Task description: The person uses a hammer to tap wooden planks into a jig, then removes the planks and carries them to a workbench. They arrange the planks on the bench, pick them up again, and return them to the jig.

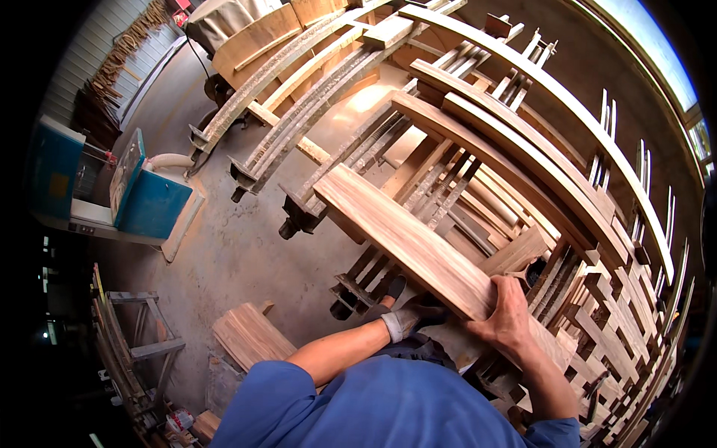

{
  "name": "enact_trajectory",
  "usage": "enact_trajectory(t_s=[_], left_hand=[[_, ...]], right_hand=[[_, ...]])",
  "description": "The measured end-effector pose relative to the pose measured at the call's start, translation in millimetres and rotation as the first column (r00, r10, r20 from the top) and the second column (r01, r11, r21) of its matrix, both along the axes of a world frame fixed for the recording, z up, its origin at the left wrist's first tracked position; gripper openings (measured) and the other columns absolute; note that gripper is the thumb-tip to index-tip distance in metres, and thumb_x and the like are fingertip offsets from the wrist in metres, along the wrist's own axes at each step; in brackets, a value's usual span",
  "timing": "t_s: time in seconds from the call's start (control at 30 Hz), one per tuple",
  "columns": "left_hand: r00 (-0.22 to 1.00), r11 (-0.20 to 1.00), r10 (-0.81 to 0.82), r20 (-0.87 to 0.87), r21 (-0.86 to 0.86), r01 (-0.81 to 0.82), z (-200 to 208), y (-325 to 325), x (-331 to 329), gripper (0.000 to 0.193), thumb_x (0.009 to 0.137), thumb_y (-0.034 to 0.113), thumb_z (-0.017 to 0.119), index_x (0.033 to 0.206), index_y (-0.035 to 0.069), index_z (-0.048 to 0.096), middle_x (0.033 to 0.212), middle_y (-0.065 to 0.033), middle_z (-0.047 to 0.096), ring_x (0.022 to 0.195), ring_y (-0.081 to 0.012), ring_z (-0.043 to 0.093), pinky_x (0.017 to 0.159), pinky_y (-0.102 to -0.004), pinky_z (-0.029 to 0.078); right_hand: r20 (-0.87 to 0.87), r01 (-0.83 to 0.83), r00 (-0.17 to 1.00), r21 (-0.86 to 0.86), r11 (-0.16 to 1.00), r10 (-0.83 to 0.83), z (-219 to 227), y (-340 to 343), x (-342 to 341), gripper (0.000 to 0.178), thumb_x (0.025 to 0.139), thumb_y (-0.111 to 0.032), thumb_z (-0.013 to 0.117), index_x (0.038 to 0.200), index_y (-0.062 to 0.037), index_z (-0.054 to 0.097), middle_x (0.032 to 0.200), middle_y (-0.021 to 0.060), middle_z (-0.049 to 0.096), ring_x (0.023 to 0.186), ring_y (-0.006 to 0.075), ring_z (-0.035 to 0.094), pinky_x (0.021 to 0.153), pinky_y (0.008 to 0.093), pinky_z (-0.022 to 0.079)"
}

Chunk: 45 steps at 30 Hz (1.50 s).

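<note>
Fingers [512, 290] of the right hand [509, 315] are spread across the wooden board [407, 243] and bent over its far edge, the thumb laid toward its near edge, so that the board is gripped across its width, close to its right end. Beside the board's near edge, the left hand [404, 322] is shown only in part, with something pale grey at its wrist; how far its fingers are opened, or what is held, cannot be told. The board's left end is seen above a black-tipped rack bar [300, 215]. Beyond the board, long planks [515, 168] are carried on the rack. To the board's right, notched wooden pieces [609, 351] are piled. Left of the board, a shorter board [250, 336], a metal trestle [157, 349] and a teal machine [155, 205] are seen.
</note>
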<state>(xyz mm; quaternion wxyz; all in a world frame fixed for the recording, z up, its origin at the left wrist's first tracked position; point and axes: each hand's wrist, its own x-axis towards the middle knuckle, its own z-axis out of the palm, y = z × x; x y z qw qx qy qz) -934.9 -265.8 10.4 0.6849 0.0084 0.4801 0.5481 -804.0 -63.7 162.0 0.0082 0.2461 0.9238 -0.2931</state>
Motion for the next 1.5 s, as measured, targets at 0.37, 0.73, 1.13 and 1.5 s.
enact_trajectory(t_s=[0.37,0.73,1.13,1.5], left_hand=[[0.895,0.954,0.296,0.335,-0.148,-0.261,10,-22,3,0.046,0.098,0.025,0.080,0.130,-0.002,0.061,0.109,-0.0123,0.070,0.091,-0.0265,0.071,0.072,-0.0447,0.061],[0.619,0.830,-0.532,-0.579,-0.208,0.518,80,-4,-23,0.058,0.094,0.043,0.082,0.135,0.003,0.069,0.120,-0.0133,0.076,0.106,-0.0306,0.073,0.100,-0.0413,0.057],[-0.556,0.693,-0.024,-0.831,-0.415,0.589,113,69,-32,0.069,0.093,0.022,0.062,0.158,0.005,0.045,0.158,-0.0272,0.046,0.150,-0.0466,0.039,0.128,-0.0619,0.020],[-0.536,0.727,0.019,-0.844,-0.357,0.587,113,68,-32,0.061,0.096,0.022,0.059,0.154,0.005,0.050,0.151,-0.0229,0.054,0.145,-0.0415,0.047,0.126,-0.0589,0.029]], right_hand=[[0.087,-0.040,0.996,0.093,0.995,0.032,-23,-23,7,0.120,0.055,-0.054,0.100,0.144,0.0049,0.045,0.123,0.0227,0.058,0.117,0.0401,0.057,0.104,0.0476,0.047],[0.128,-0.079,0.987,-0.148,0.986,0.098,-31,15,6,0.103,0.080,-0.079,0.075,0.134,0.0060,0.053,0.115,0.0287,0.065,0.111,0.0443,0.066,0.098,0.0518,0.054],[0.262,-0.122,0.924,-0.489,0.864,0.278,-19,79,-3,0.103,0.081,-0.067,0.084,0.148,0.0052,0.055,0.142,0.0294,0.064,0.132,0.0419,0.062,0.113,0.0476,0.050],[-0.064,0.103,0.994,0.819,0.565,-0.088,-105,237,-72,0.032,0.092,-0.013,0.060,0.123,-0.0062,0.061,0.113,0.0133,0.063,0.109,0.0298,0.061,0.088,0.0420,0.050]])
